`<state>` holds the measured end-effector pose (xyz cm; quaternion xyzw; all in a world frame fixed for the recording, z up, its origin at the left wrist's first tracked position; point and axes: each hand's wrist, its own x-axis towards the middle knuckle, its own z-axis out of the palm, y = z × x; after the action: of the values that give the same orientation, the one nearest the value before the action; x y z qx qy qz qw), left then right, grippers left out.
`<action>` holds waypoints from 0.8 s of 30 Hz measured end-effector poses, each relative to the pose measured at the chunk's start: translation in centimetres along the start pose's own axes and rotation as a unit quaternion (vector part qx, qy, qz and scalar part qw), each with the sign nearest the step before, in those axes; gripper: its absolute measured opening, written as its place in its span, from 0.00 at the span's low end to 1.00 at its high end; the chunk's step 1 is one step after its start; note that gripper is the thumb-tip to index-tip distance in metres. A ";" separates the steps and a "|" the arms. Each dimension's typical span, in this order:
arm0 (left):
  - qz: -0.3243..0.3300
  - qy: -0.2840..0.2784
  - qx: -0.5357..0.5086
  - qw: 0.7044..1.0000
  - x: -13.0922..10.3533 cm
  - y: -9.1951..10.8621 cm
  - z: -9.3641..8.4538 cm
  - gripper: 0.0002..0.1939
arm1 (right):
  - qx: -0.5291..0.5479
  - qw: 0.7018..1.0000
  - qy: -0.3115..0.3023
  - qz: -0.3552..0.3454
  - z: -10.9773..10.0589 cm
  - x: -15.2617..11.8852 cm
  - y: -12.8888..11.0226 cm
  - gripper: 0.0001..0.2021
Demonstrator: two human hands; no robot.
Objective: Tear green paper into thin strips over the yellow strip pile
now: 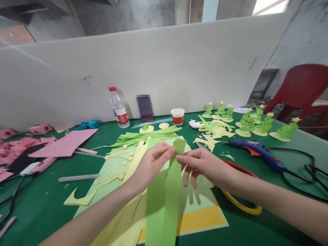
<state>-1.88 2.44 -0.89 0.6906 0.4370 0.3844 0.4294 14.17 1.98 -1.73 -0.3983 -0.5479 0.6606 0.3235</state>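
A long strip of green paper (172, 198) runs from the near edge up to both hands, its far end raised between them. My left hand (156, 160) pinches the strip's left edge near that end. On the opposite edge, my right hand (198, 164) grips it between thumb and forefinger, the other fingers hanging loose. Another wide green strip (155, 205) lies beneath, on pale green sheets (197, 201). Yellow paper strips (125, 212) are bunched left of it. Scissors (243, 205) with red and yellow handles lie partly hidden under my right forearm.
A blue glue gun (256, 152) with a black cord rests at right, before several small green paper trees (252, 123). A paper cup (177, 117) and water bottle (120, 109) stand by the white partition (153, 65). Pink paper (65, 143) lies left.
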 end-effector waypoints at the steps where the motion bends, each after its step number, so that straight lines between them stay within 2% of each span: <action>1: -0.003 0.016 -0.004 1.000 -0.1 0.1 0.0 0.16 | -0.007 1.000 0.009 -0.009 -0.4 -0.1 -0.4 0.15; 4: -0.031 0.026 -0.024 0.999 -0.5 0.4 0.2 0.15 | -0.028 0.994 0.072 -0.076 -1.4 -0.6 -1.5 0.09; 6: -0.056 0.006 -0.035 0.998 -0.7 0.6 0.4 0.14 | -0.067 0.986 0.105 -0.111 -1.6 -0.9 -2.1 0.13; 7: -0.065 -0.005 -0.038 0.997 -0.9 0.7 0.6 0.13 | -0.098 0.982 0.111 -0.118 -1.6 -1.0 -2.3 0.14; 9: -0.071 -0.024 -0.042 0.996 -1.0 0.9 0.9 0.11 | -0.170 0.973 0.108 -0.115 -1.4 -1.3 -2.5 0.11; 11: -0.068 -0.040 -0.022 0.997 -1.1 0.9 1.1 0.10 | -0.222 0.959 0.120 -0.130 -1.2 -1.4 -2.6 0.10; 14: -0.068 -0.080 0.047 0.993 -0.9 0.7 0.9 0.10 | -0.266 0.926 0.181 -0.197 -1.9 -1.6 -3.0 0.11; 15: -0.074 -0.112 0.067 0.989 -0.7 0.6 0.5 0.10 | -0.274 0.914 0.203 -0.221 -2.3 -1.7 -3.2 0.11; 17: -0.092 -0.218 0.092 0.967 -0.5 0.5 -0.5 0.10 | -0.280 0.894 0.229 -0.264 -3.3 -1.8 -3.7 0.10; 19: -0.108 -0.351 0.120 0.922 -0.3 0.7 -1.9 0.07 | -0.263 0.893 0.224 -0.289 -4.3 -2.0 -4.1 0.10; 20: -0.110 -0.396 0.131 0.902 -0.1 0.7 -2.6 0.05 | -0.248 0.899 0.210 -0.295 -4.7 -2.0 -4.3 0.09; 22: -0.108 -0.450 0.143 0.875 0.2 0.9 -3.7 0.04 | -0.213 0.919 0.167 -0.286 -5.1 -2.0 -4.3 0.09; 24: -0.094 -0.445 0.140 0.880 0.6 0.8 -4.2 0.08 | -0.188 0.938 0.121 -0.265 -4.9 -1.9 -4.2 0.08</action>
<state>-5.25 3.83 1.38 0.7976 0.3120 -0.0707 0.5113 19.35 3.43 2.27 -0.3695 -0.7045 0.3825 0.4700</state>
